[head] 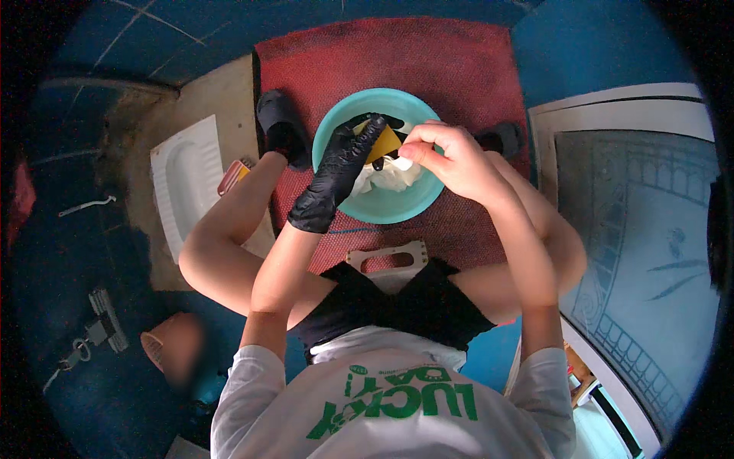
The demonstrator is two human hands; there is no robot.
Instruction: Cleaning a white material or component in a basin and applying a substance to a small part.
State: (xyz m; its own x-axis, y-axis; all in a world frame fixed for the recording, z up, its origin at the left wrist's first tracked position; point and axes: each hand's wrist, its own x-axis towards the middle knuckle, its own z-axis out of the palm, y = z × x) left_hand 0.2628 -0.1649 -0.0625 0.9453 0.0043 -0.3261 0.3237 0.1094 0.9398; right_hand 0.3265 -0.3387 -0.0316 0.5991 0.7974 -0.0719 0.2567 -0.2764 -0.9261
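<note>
My left hand (351,154), in a black disposable glove, is over the turquoise basin (378,214). It grips a flat yellow piece (383,144), perhaps a sponge or a card; its fingers cover part of it. To the right, my bare right hand (446,150) has thumb and forefinger pinched together close to the yellow piece. A small white scrap (403,163) shows just under those fingertips, and I cannot tell whether they hold it. Crumpled whitish material (391,177), thin like plastic film or cloth, lies inside the basin beneath both hands.
Under the basin spreads a red mat (390,57). A white squat toilet (192,183) is set in the floor at the left, with a red-and-white item (231,177) beside my leg. A plastic stool (390,258) is beneath me. A glass-panelled door (636,229) stands at the right.
</note>
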